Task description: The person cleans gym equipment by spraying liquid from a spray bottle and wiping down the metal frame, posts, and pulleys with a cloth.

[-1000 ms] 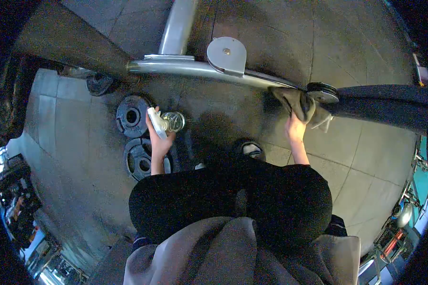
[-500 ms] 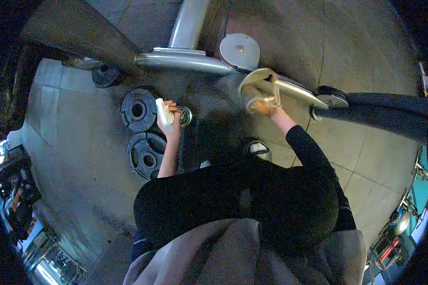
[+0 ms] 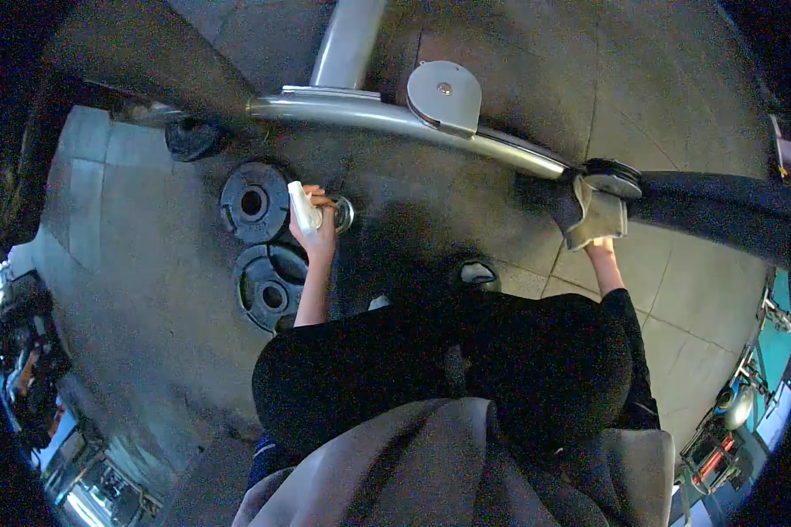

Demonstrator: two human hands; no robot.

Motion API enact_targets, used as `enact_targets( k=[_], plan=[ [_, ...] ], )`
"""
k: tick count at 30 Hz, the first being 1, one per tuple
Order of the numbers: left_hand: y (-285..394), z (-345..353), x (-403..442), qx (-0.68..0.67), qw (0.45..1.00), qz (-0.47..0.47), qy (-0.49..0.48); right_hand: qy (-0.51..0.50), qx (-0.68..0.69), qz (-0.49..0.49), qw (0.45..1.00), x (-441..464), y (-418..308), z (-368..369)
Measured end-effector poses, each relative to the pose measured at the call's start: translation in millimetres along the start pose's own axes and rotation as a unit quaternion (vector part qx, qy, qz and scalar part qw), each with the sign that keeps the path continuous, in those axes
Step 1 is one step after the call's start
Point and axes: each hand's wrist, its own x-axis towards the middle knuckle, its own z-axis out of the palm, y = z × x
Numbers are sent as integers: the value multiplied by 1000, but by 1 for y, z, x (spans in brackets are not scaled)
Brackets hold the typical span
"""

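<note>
My left hand (image 3: 319, 235) is wrapped round a spray bottle with a white trigger head (image 3: 303, 206); its clear, round body shows beyond my fingers. Below and beside it lie two dark weight plates (image 3: 237, 220) on the floor. Over to the right, my right hand (image 3: 601, 249) grips a beige-grey cloth (image 3: 602, 218), which hides most of my fingers. The cloth lies against the black pulley (image 3: 613, 178) near the right end of the curved silver frame tube (image 3: 360, 116).
A silver upright post (image 3: 350, 44) rises from the tube. Farther along it sits a grey round pulley cover (image 3: 445, 92). A thick black padded bar (image 3: 712, 198) runs off to the right. Another dark plate (image 3: 192, 140) is at upper left. My shoe (image 3: 478, 274) stands on the tiled floor.
My right hand has moved right with the cloth, from beside the grey pulley cover to the black pulley at the tube's end. My left hand stays nearly in place with the spray bottle.
</note>
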Motion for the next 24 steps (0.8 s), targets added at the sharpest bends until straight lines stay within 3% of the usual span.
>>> enact_targets(
  k=[2,4,11,12,13,14,17,19,22,23,24],
  plan=[
    [-3,2,0,-8,1000,0,17,6,66,11,998,-14,-17,3],
    [-3,1,-3,-52,987,-145,39,16,129,20,991,-18,-22,2],
    [-12,0,-5,19,1000,-14,17,45,356,60,931,86,32,-2],
    [-9,0,-6,18,1000,-14,16,50,387,66,918,129,61,-12],
    [-7,3,-5,-76,994,-73,26,56,417,73,904,121,47,-27],
    [-4,6,-3,-170,976,-132,35,62,446,80,889,166,78,-39],
    [1,5,0,-103,991,-80,22,87,533,97,836,249,129,-78],
    [-13,0,-4,-84,995,-59,5,101,562,104,815,242,153,-96],
    [-32,-6,-8,-82,994,-56,-36,242,498,177,814,250,277,-182],
    [-18,-3,-4,-278,947,-158,2,288,473,200,808,231,302,-196],
    [-8,0,-4,-460,850,-252,41,284,315,232,875,216,339,-218]
  ],
)
